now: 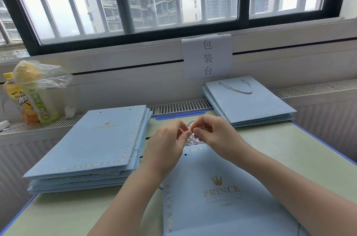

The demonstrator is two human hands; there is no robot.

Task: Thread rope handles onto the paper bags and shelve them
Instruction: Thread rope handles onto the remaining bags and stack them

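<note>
A flat light-blue paper bag (222,193) with a gold crown and "PRINCE" print lies in front of me, its punched top edge pointing away. Above that edge my left hand (166,145) and my right hand (214,135) meet fingertip to fingertip, both pinching a thin pale rope handle (190,130). A bundle of more rope handles (191,141) lies under the hands, mostly hidden. On the left lies a stack of blue bags without handles (90,148). At the back right lies a smaller stack of bags (249,104), the top one with a rope handle threaded.
The green table (289,148) has a blue rim. Two drink bottles (31,98) and a plastic bag with yellow fruit stand on the radiator ledge at the left. A paper sign (207,58) hangs under the barred window.
</note>
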